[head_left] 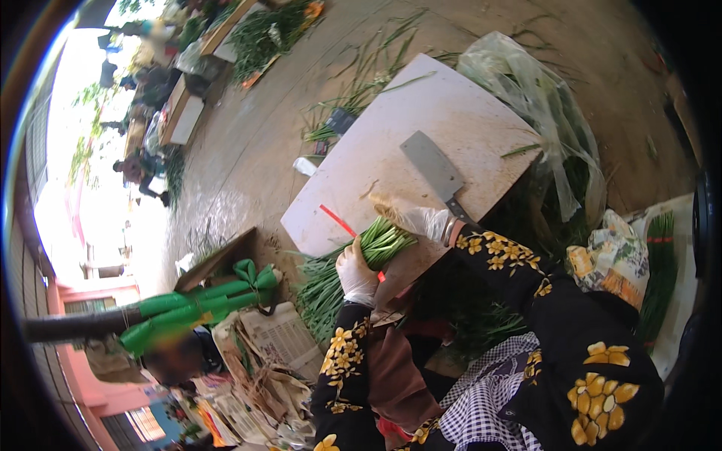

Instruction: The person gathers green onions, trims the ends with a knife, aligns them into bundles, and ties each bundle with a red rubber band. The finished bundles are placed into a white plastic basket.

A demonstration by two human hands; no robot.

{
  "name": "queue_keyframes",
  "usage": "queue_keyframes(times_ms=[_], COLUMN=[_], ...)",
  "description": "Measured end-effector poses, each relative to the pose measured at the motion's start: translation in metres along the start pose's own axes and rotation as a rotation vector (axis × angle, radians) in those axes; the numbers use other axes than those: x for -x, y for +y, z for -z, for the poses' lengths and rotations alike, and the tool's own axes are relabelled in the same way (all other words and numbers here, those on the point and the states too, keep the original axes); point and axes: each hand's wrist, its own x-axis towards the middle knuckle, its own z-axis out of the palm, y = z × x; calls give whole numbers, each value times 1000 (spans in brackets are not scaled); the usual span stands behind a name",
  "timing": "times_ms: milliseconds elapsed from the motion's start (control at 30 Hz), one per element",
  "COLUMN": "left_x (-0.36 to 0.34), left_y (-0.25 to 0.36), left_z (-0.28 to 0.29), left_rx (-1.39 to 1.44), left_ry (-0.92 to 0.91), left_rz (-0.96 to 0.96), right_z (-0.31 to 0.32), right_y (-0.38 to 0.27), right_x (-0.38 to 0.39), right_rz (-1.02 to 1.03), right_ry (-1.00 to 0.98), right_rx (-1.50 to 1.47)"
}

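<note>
My left hand [356,276], in a thin white glove, is closed round a thick bunch of long green chives [385,244]. The pale stem ends point up and right over the board's near edge, and the leaves hang down to the left. A red strip [337,219] sticks out beside the bunch. My right hand [421,221], gloved too and brownish at the fingertips, lies against the stem ends with its fingers stretched out. Just beyond it, a cleaver [434,167] rests flat on the white board [481,113], its dark handle toward my right forearm.
A clear plastic bag [538,98] of greens stands at the board's far right. Loose leaves [368,75] litter the floor beyond. Newspaper sheets [282,342] and a green-wrapped pole [203,308] are at the left, near a person. More chives [660,263] lie at the right.
</note>
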Motion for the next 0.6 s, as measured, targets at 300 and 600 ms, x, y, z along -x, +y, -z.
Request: queue_keyframes(times_ms=[300,600], left_x=[38,7], left_y=[-33,-18], left_z=[13,4], left_rx=[-107,43], left_ry=[-79,-44], left_rz=[185,133], right_z=[-103,-105], right_y=[-92,-14], right_x=[-106,-128], right_rz=[-4,-425], right_ry=[-284,-382], right_rx=[415,470])
